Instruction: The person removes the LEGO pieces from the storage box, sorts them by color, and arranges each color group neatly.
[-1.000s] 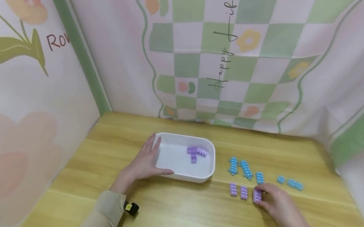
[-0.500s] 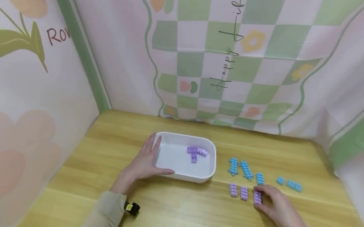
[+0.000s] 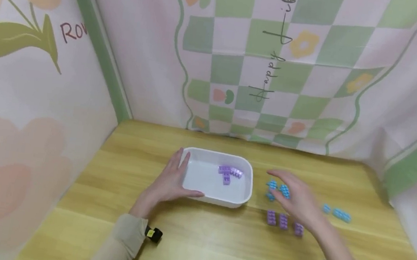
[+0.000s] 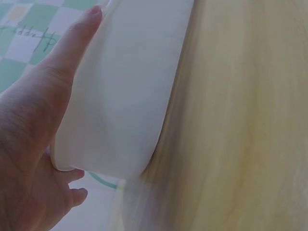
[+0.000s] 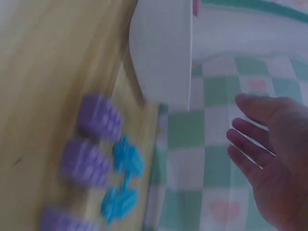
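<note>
My left hand [image 3: 166, 183] holds the left end of a white plastic bin [image 3: 219, 201], thumb along the front rim, fingers around the left side. In the left wrist view the thumb lies on the rim of the bin [image 4: 120, 91]. Joined purple toy bricks [image 3: 228, 173] lie inside at the right. My right hand [image 3: 303, 202] hovers over blue toy bricks [image 3: 272, 184], thumb and fingers spread apart, with nothing in its grasp. A row of three purple bricks [image 3: 283, 221] lies just in front of them. The right wrist view shows the hand [image 5: 276, 149] relaxed.
Farther right on the wooden table [image 3: 209, 247] lie more blue bricks [image 3: 341, 215]. A checkered curtain [image 3: 225, 69] hangs behind the back edge, and a flower-printed cloth [image 3: 37, 126] stands along the left side.
My right hand has let go of the rightmost purple brick and moved up and left over the blue bricks, fingers opening. My left hand keeps its place on the bin.
</note>
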A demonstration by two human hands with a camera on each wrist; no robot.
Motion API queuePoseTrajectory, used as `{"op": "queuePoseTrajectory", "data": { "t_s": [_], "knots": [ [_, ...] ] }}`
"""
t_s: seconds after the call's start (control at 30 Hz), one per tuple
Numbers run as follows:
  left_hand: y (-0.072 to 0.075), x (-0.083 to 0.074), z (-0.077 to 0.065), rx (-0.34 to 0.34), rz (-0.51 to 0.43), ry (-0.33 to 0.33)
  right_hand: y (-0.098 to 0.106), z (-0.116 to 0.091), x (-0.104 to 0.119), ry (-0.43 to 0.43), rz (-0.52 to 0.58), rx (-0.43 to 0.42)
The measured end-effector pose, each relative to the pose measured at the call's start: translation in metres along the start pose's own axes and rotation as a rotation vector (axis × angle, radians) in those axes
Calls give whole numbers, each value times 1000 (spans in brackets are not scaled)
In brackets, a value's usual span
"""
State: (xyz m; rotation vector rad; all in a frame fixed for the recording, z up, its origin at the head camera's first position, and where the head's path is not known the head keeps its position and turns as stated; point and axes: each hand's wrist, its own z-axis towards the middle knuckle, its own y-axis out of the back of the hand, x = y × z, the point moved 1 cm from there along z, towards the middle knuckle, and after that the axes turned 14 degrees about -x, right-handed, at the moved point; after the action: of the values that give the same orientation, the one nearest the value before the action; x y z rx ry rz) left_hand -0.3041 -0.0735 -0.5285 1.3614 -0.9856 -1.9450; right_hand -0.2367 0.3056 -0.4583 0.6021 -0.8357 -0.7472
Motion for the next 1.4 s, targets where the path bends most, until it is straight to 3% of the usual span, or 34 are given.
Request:
{"op": "queuePoseTrajectory", "data": {
  "t_s": [0.1,0.23,0.37,0.47,0.63,0.87,1.17,1.27,1.4],
  "knots": [
    [-4,-3,1,19,-3,-5,-24,25,8,84,21,85],
    [-8,-6,1,30,-8,-10,-56,48,15,152,-36,257],
    [-7,-7,1,24,-6,-19,-78,65,20,153,-131,403],
    [-6,-7,1,20,-6,-19,-86,72,22,158,-183,451],
    [-5,-7,0,26,-6,-20,-97,73,19,181,-237,444],
    [-1,-6,1,0,7,-32,-102,72,15,202,-224,423],
    [2,-5,1,4,23,-26,-100,74,21,85,-169,542],
    [2,-4,1,6,28,-29,-100,73,22,112,-157,501],
    [4,-2,1,-1,39,-34,-100,69,23,151,-78,370]
  ]
}}
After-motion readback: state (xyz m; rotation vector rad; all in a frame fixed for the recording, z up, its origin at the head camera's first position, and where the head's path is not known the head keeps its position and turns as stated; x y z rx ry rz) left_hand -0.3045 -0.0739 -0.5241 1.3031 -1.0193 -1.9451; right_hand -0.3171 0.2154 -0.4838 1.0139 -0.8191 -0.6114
